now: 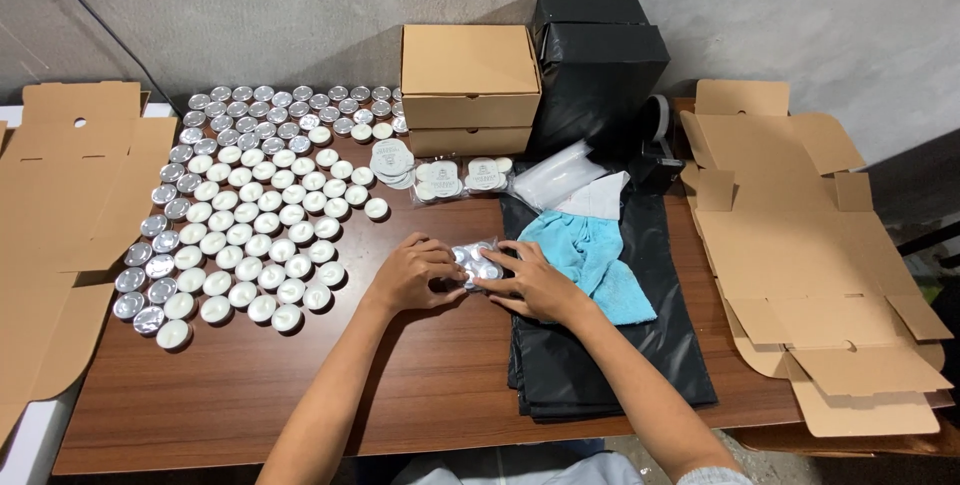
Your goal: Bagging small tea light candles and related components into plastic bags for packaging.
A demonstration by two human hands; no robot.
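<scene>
My left hand (pixel 408 273) and my right hand (pixel 535 283) meet at the middle of the brown wooden table (pixel 250 395), both gripping a small clear plastic pack of tealight candles (pixel 476 262) that rests on the tabletop. The pack shows several silver cups through the wrap. To the left lie many loose tealights (pixel 255 207) in rows, some white side up, some silver side up. Under my right hand are a blue cloth (pixel 595 250) and black plastic sheets (pixel 600 345).
Two closed brown cardboard boxes (pixel 468 90) are stacked at the back, next to black boxes (pixel 598 70) and a tape dispenser (pixel 655 150). Filled clear packs (pixel 460 179) and empty clear bags (pixel 555 175) lie before them. Flat unfolded cartons sit at the left (pixel 60 225) and right (pixel 810 255).
</scene>
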